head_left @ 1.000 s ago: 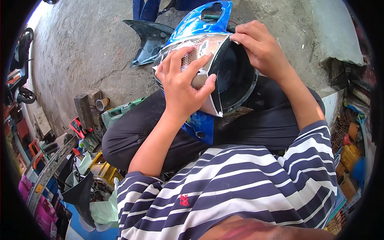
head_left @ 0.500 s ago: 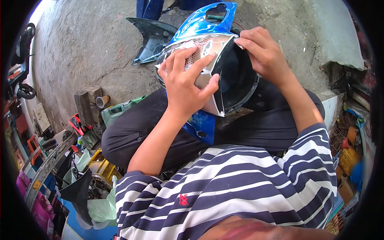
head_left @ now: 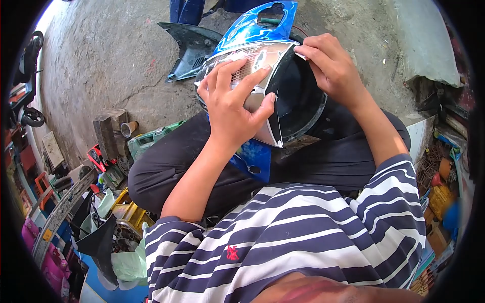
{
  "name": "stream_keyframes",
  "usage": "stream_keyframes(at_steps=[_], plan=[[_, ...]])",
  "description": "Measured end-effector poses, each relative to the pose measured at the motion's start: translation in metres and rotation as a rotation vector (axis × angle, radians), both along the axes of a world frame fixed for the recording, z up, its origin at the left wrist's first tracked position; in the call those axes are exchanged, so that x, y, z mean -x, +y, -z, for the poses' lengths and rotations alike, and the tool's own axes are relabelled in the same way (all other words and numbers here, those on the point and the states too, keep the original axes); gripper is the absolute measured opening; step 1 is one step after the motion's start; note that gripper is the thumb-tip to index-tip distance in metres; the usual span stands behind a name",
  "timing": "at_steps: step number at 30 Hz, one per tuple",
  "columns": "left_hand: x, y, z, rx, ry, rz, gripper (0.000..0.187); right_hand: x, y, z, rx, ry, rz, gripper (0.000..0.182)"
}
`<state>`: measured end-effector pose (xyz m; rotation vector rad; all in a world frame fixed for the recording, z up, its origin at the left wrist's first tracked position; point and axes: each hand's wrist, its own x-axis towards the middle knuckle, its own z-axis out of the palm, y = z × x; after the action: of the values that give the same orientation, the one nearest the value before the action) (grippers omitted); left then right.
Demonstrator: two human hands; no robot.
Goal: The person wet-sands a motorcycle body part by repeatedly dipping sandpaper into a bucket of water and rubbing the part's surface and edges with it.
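Note:
A blue motorcycle-type body panel with a bare, honeycomb-patterned mesh section stands over a round black tub in front of my crossed legs. My left hand lies on the panel's mesh and tan area, its fingers spread, the thumb near the panel's right edge. At the panel's upper right corner, my right hand pinches a small whitish piece between thumb and fingers. What the piece is, I cannot make out. The panel's lower blue part shows between my legs.
A dark plastic panel lies on the concrete floor behind the tub. To the left are wooden blocks, a cup, a green case and a yellow crate. Clutter lines the right side.
The panel and both hands appear shifted very slightly left and up. My left hand keeps its spread on the panel; my right hand stays pinched at the corner, with the whitish piece now visible.

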<state>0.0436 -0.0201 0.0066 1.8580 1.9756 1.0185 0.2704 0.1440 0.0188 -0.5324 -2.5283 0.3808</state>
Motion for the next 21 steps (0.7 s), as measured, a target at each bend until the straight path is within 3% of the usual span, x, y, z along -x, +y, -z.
stream_keyframes(at_steps=[21], plan=[[0.000, 0.000, 0.003, -0.027, -0.018, -0.013, 0.048, 0.001, -0.003, -0.009, -0.036, -0.090, -0.006, 0.036]])
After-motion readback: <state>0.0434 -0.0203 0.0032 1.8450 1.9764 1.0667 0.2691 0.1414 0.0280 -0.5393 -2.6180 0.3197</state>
